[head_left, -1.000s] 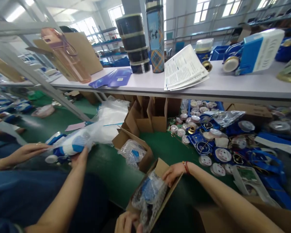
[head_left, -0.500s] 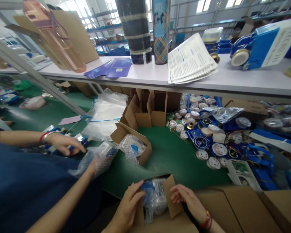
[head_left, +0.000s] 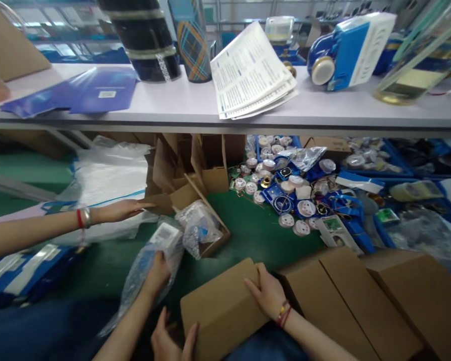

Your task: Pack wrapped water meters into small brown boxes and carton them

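Note:
A brown cardboard box (head_left: pixel 221 311) lies in front of me with its lid flap folded over the top, hiding what is inside. My right hand (head_left: pixel 269 292) grips the box at its upper right corner, thumb on the top face. Beside the left edge is my left hand (head_left: pixel 173 338), fingers apart, the thumb touching the cardboard. To the left, a co-worker's hand (head_left: pixel 160 276) holds a bubble-wrapped blue and white device (head_left: pixel 163 235). The co-worker's other hand (head_left: pixel 116 210) reaches toward an open carton (head_left: pixel 221 238) with a bubble-wrapped item (head_left: pixel 199 228) in it.
Closed cardboard boxes (head_left: pixel 346 301) stand at my right. White round parts and blue housings (head_left: pixel 304 208) are heaped on the green table (head_left: pixel 244 225). Cardboard dividers (head_left: pixel 214 178) stand at the back. Above runs a shelf (head_left: pixel 165 108) bearing papers (head_left: pixel 251 75) and bottles.
The box flap has come down over the bubble-wrapped contents. My right hand has moved onto the box's corner. The co-worker's far hand has moved toward the open carton. The view has shifted right.

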`<state>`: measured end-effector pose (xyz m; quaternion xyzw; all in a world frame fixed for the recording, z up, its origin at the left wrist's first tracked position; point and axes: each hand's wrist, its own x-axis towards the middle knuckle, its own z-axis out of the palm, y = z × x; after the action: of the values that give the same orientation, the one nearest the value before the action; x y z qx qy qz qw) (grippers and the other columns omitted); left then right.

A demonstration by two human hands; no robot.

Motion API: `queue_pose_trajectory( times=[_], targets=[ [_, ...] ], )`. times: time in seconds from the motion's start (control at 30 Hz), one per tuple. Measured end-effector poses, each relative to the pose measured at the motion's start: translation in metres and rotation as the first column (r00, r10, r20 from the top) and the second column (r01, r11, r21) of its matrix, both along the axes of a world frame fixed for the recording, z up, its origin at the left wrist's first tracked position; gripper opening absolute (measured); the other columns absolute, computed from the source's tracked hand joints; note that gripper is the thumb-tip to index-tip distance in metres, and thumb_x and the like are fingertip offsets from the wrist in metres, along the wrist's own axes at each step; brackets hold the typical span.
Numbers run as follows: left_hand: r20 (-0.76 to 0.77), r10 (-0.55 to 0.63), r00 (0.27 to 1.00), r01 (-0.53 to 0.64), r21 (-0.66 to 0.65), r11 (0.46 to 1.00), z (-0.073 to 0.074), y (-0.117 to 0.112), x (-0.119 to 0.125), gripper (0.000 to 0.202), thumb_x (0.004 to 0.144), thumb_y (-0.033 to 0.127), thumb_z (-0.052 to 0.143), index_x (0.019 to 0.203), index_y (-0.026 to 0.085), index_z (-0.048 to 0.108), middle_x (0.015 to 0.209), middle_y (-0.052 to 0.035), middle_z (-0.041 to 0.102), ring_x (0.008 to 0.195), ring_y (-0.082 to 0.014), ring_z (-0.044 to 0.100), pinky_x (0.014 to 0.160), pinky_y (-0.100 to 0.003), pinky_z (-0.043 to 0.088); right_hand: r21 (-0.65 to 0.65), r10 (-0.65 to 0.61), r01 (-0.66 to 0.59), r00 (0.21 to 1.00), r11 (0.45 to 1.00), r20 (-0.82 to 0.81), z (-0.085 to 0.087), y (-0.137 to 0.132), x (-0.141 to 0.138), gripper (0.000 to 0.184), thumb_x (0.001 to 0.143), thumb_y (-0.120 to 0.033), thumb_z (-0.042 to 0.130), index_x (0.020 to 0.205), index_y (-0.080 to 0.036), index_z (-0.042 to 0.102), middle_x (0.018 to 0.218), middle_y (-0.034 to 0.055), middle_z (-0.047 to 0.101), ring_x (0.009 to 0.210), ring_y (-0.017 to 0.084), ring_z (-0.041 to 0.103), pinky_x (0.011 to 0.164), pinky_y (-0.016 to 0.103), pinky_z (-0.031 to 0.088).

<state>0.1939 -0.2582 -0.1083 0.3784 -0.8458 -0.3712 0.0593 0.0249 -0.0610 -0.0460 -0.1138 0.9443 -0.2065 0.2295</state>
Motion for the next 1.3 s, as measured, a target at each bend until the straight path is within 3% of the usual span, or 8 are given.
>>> queue_pose_trajectory(
  times=[0.13,0.3,0.47,0.77,0.9,1.0,1.13,1.3],
  targets=[
    [0.105,-0.404,0.909,0.413,-0.355,0.838,-0.004,0.003,-0.035,0.045,0.084,0.034,0.042,0.126,0.019,0.041,0.131,-0.0118,0.045,0.119,-0.0292,0.040,0.098,-0.056,0.029,0.173,0.335,-0.287,0.837,0.942,-0.433,-0.021,-0.013,-0.006,0.047,0.083,-0.031,0.046,0.127,-0.013,0.039,0.128,0.0134,0.048,0.123,0.027,0.035,0.101,0.044,0.027],
    [0.149,-0.596,0.789,0.613,-0.232,0.755,0.022,-0.001,-0.049,0.031,0.086,0.038,0.042,0.109,0.022,0.055,0.102,-0.0044,0.062,0.095,-0.0200,0.055,0.088,-0.043,0.038,0.060,0.590,-0.591,0.783,0.804,-0.197,0.014,-0.012,-0.020,0.046,0.084,-0.041,0.044,0.125,-0.019,0.044,0.122,0.0063,0.054,0.118,0.021,0.041,0.101,0.039,0.023],
    [0.017,-0.637,0.770,0.612,-0.302,0.731,0.040,-0.010,-0.032,0.018,0.085,0.030,0.046,0.093,0.023,0.061,0.079,-0.0027,0.058,0.072,-0.0151,0.053,0.062,-0.027,0.038,-0.040,0.590,-0.594,0.803,0.803,-0.083,0.044,-0.003,-0.015,0.064,0.071,-0.065,0.050,0.121,-0.026,0.047,0.127,0.0066,0.049,0.115,0.026,0.042,0.095,0.039,0.025],
    [0.243,-0.522,0.818,0.575,-0.393,0.718,0.022,-0.004,-0.060,0.025,0.086,0.028,0.042,0.067,0.019,0.055,0.068,-0.0044,0.053,0.068,-0.0191,0.047,0.064,-0.032,0.035,0.149,0.579,-0.560,0.797,0.815,-0.170,0.003,-0.027,-0.027,0.028,0.080,-0.042,0.045,0.087,-0.018,0.059,0.085,0.0074,0.057,0.084,0.023,0.045,0.073,0.038,0.033],
    [0.235,-0.419,0.877,0.480,-0.425,0.768,0.011,0.003,-0.063,0.023,0.086,0.027,0.039,0.090,0.013,0.056,0.102,-0.0131,0.057,0.093,-0.0235,0.051,0.078,-0.037,0.039,0.122,0.532,-0.518,0.815,0.846,-0.231,-0.002,-0.034,-0.029,0.030,0.082,-0.037,0.046,0.101,-0.016,0.054,0.107,0.0100,0.055,0.102,0.024,0.042,0.087,0.040,0.030],
    [0.314,-0.445,0.839,0.532,-0.297,0.793,0.013,0.002,-0.077,0.038,0.089,0.032,0.030,0.117,0.011,0.046,0.119,-0.0151,0.051,0.105,-0.0252,0.050,0.089,-0.042,0.037,0.115,0.550,-0.538,0.820,0.835,-0.157,-0.010,-0.040,-0.034,0.026,0.086,-0.037,0.041,0.092,-0.017,0.057,0.106,0.0081,0.056,0.100,0.023,0.045,0.085,0.039,0.033],
    [0.460,-0.552,0.696,0.606,0.038,0.795,0.023,-0.005,-0.092,0.046,0.090,0.046,0.019,0.112,0.020,0.051,0.093,-0.0077,0.062,0.072,-0.0217,0.060,0.064,-0.035,0.046,0.093,0.580,-0.576,0.814,0.812,-0.034,-0.020,-0.045,-0.044,0.032,0.087,-0.042,0.039,0.081,-0.018,0.058,0.084,0.0055,0.059,0.082,0.020,0.050,0.072,0.035,0.041],
    [0.241,-0.374,0.896,0.343,0.162,0.925,0.011,-0.010,-0.046,0.045,0.083,0.052,0.035,0.110,0.020,0.052,0.118,-0.0098,0.052,0.108,-0.0253,0.051,0.089,-0.040,0.042,-0.134,0.123,-0.147,0.978,0.980,-0.171,-0.021,-0.006,-0.014,0.032,0.085,-0.038,0.042,0.108,-0.017,0.048,0.116,0.0127,0.049,0.110,0.023,0.044,0.092,0.042,0.039]
  ],
)
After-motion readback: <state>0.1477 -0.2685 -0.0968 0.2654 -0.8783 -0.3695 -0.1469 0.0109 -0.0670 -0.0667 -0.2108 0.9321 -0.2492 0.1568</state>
